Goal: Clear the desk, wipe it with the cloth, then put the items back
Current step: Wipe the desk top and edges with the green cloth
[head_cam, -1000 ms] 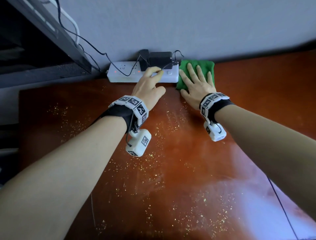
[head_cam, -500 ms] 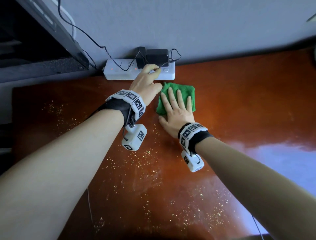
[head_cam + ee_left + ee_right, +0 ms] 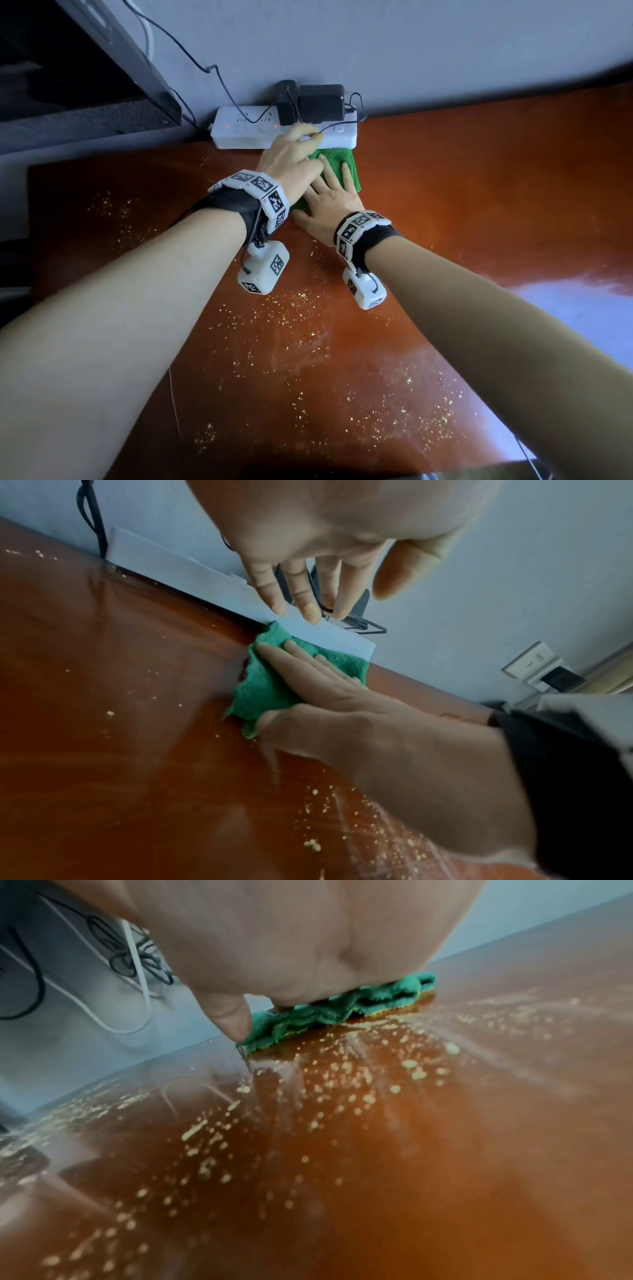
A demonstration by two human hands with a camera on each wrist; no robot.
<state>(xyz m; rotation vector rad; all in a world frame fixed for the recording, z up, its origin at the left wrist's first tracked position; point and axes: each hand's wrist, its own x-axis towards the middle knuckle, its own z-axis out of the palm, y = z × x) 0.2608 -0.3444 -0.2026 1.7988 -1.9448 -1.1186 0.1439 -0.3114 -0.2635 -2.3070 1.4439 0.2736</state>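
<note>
The flat, open right hand [image 3: 330, 202] has swept the crumpled green terry cloth [image 3: 346, 164] back against the white plastic power strip [image 3: 239, 132], steadied by the left hand's [image 3: 291, 161] straight fingers; crumbs [image 3: 308, 325] still litter the glossy reddish-brown wooden desk [image 3: 479, 205].

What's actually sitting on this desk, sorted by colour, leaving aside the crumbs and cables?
Green: 1, the cloth under the right hand.
White: 1, the power strip the left hand touches.
Black: 2, the plug and the larger adapter in the strip.
Total: 4
</note>
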